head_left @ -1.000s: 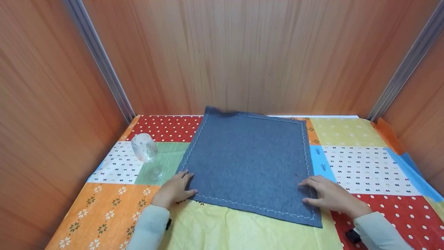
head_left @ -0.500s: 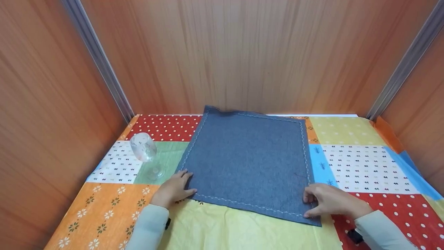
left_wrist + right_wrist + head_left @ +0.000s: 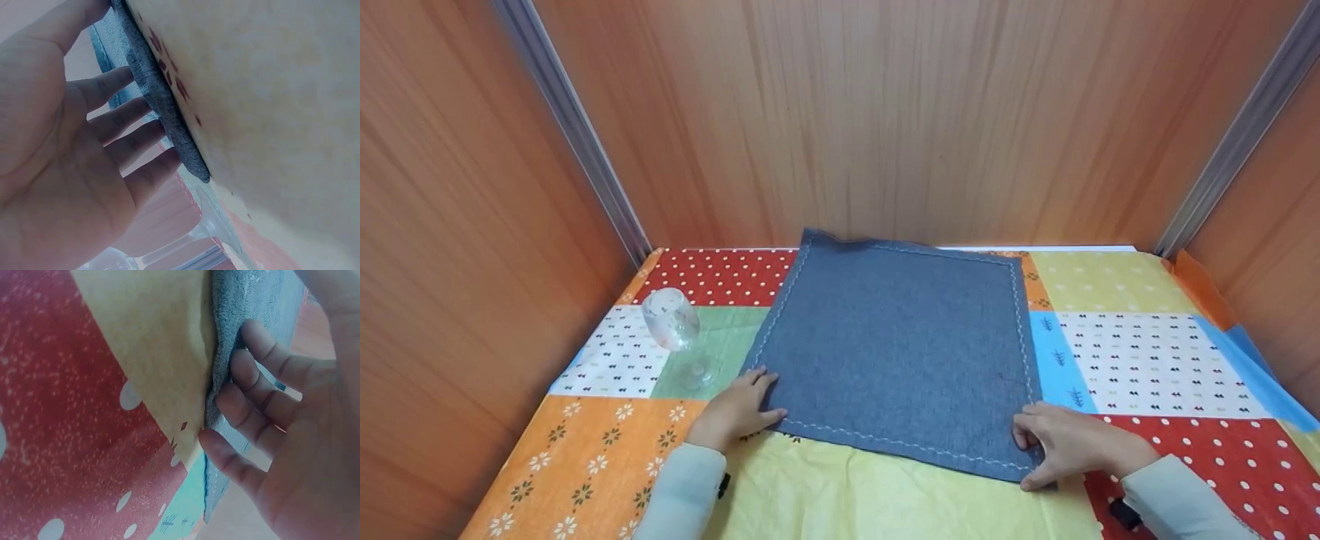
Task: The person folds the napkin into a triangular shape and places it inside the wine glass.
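A grey-blue cloth napkin with white stitching near its edges lies spread on the patchwork tablecloth, its far left corner raised. My left hand rests at its near left corner, fingers fairly straight and spread. In the left wrist view, the fingertips of that hand touch the napkin's edge. At the near right corner is my right hand, its fingers bent and its thumb apart from them. The right wrist view has this hand's fingertips against the napkin's slightly rumpled edge.
A clear wine glass stands left of the napkin, close beyond my left hand. The patchwork tablecloth runs up to wood-grain panels at the back and both sides. An orange flap sticks up along the right side.
My right hand has drawn its fingers in and shifted slightly nearer to me, the thumb now at the napkin's near right corner. My left hand and the glass stay put.
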The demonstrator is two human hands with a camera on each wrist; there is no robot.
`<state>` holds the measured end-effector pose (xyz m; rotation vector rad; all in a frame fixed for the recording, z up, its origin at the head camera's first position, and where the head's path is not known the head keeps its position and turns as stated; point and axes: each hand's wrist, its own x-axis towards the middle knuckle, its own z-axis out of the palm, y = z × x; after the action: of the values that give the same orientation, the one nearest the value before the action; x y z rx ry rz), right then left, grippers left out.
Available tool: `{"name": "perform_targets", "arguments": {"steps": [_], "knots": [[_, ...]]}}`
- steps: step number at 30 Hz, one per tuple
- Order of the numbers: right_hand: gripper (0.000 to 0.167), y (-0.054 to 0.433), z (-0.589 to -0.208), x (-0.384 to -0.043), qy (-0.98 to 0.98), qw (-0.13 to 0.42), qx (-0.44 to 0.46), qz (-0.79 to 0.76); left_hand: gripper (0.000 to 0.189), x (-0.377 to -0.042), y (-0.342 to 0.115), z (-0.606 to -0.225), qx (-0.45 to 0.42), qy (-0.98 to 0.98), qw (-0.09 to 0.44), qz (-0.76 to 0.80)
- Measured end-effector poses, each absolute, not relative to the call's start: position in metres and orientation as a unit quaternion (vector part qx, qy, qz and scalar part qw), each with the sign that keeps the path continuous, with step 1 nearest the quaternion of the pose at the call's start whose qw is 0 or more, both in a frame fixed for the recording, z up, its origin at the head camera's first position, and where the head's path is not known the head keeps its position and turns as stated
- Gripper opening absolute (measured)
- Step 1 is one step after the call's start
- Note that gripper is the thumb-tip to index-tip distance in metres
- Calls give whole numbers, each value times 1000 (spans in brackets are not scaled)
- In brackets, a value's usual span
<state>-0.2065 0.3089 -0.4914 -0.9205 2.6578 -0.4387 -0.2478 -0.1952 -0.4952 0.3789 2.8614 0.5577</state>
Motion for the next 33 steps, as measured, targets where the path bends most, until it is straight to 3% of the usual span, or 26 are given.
{"name": "perform_targets", "arguments": {"steps": [7, 19, 25, 33], "knots": [[21, 309, -488, -209, 913, 136, -344, -172, 67, -249, -195, -497, 131, 968, 99, 188], [25, 315, -483, -218, 926, 106, -327, -157, 68, -249, -195, -495, 132, 966, 101, 196], [26, 317, -479, -225, 932, 48, -301, -196, 68, -248, -195, -493, 127, 966, 107, 200], [24, 312, -477, -239, 916, -94, -324, -216, 67, -249, -195, -496, 129, 965, 108, 203]]}}
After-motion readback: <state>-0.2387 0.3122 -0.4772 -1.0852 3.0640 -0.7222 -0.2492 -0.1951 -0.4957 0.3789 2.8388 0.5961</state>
